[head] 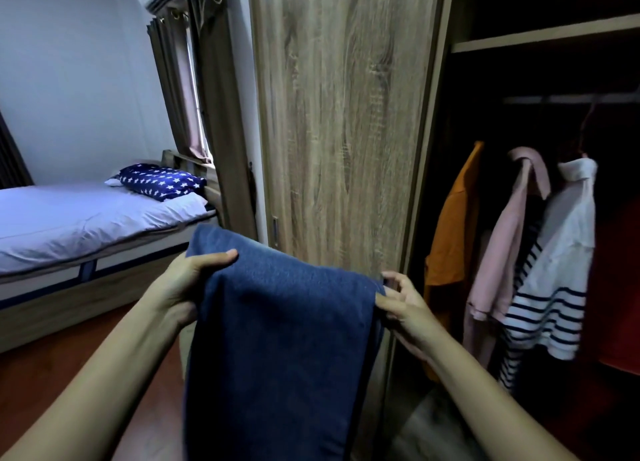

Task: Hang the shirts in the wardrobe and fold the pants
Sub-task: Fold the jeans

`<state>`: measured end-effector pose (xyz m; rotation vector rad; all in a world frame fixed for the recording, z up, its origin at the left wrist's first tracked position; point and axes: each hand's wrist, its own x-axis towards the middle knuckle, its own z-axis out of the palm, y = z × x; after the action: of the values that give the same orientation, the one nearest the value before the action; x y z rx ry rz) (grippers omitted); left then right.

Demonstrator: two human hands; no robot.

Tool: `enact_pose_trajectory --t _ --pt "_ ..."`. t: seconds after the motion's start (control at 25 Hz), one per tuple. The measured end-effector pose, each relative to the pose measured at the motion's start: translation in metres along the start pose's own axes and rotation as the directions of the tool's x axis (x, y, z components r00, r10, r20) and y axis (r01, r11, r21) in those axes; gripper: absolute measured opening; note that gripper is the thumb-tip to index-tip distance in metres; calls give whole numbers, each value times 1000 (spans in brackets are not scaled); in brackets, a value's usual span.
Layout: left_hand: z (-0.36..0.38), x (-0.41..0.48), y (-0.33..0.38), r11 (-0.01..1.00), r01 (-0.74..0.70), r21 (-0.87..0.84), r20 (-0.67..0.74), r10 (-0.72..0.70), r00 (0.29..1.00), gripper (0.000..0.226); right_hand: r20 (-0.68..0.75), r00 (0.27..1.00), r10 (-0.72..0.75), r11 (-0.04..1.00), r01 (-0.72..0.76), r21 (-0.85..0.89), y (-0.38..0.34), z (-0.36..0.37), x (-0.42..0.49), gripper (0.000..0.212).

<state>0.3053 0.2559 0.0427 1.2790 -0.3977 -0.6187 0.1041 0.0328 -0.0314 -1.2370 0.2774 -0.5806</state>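
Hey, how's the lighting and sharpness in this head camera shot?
Head view: wardrobe interior very dark, bed side lit bluish from the window; wide-angle bending curves the wardrobe door; hanging shirts slightly soft; blue pants clear in both hands.

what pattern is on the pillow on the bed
White stars on dark blue, seen best in the head view: the pillow lies at the head of the bed.
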Motion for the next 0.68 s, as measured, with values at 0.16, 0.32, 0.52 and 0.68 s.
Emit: enact_pose_trajectory --t 0.16,0.32,0.52,0.68 --pt "2 3 3 993 -82 -85 -3 82 997 44 -127 992 -23 915 -30 -402 13 11 1 34" --pt "2 3 -3 981 -191 -37 33 192 981 46 -207 963 -172 640 -50 -767 16 25 8 36" --pt "-15 7 -5 966 -235 108 -31 239 970 47 -229 967 -109 679 -96 -728 5 46 9 21" --pt "-34 6 -14 983 -170 75 -52 174 983 40 -161 985 -54 715 -74 -695 3 56 13 18"
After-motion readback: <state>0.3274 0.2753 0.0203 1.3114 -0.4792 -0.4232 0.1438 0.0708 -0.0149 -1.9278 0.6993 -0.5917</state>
